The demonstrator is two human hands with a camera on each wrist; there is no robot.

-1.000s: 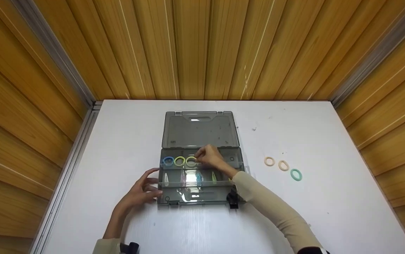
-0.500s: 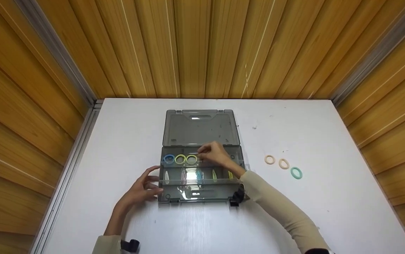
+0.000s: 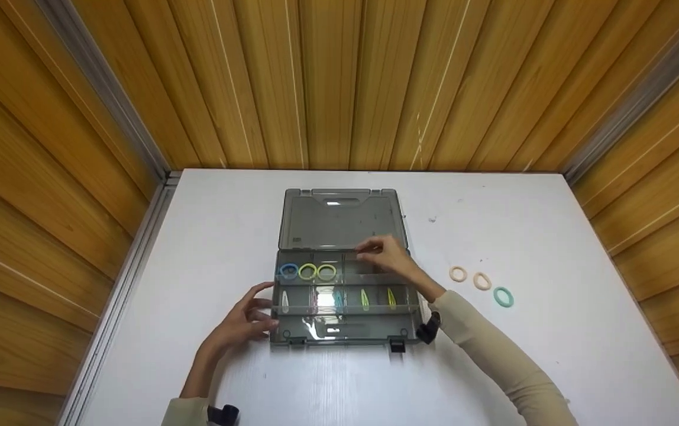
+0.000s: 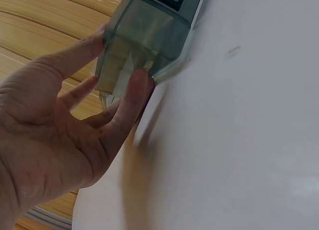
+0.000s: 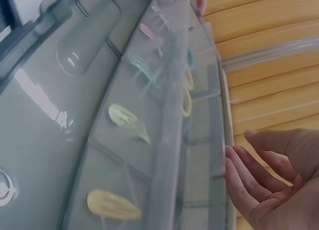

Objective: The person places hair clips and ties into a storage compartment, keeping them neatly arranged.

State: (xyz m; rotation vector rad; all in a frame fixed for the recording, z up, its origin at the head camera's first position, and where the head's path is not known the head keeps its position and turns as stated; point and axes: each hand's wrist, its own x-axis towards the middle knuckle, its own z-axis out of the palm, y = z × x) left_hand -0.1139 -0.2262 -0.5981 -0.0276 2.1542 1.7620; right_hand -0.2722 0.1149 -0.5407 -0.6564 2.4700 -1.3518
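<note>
A grey see-through plastic case (image 3: 345, 337) lies with its lid (image 3: 342, 219) folded back. Its far row holds a blue hair tie (image 3: 289, 271) and two yellow hair ties (image 3: 326, 272). Snap hair clips (image 3: 365, 299) in white, pink, blue, green and yellow lie in the middle row. Spread fingers of my left hand (image 4: 65, 125) touch the case's left end, the thumb near its front corner. My right hand (image 3: 390, 254) is over the far row, right of the yellow ties. Its fingers (image 5: 244, 185) are loosely bent, with nothing seen between them.
Two peach hair ties (image 3: 482, 281) and a green hair tie (image 3: 503, 297) lie on the white table (image 3: 529, 349) to the right. Black latches (image 3: 397, 345) are on the case's front edge. Wood-patterned walls (image 3: 327, 89) surround the table.
My right hand has let go of the nearer yellow hair tie and moved right, away from it. The left hand stays at the case's end. The head view has shifted slightly.
</note>
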